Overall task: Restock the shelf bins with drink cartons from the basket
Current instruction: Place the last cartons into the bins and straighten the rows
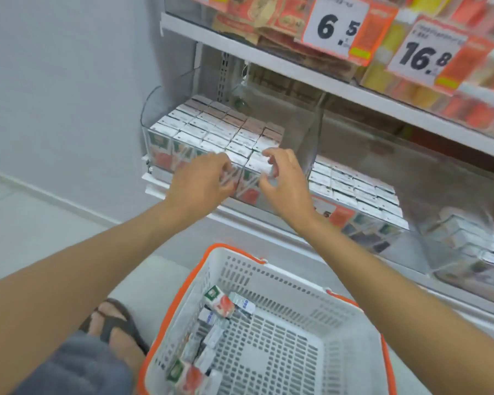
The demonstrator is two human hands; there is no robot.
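Both curled: left hand point(201, 179), right hand point(283, 183) clasp front cartons point(247, 182); clear divider point(311, 138) beside.

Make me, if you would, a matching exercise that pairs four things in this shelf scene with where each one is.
1 left hand
2 basket
3 6.5 price tag
4 sandal

A worn, bottom left
B on the upper shelf edge
C gripping the front-row drink cartons
D below the forearms, bottom centre

Pairs: 1-C, 2-D, 3-B, 4-A
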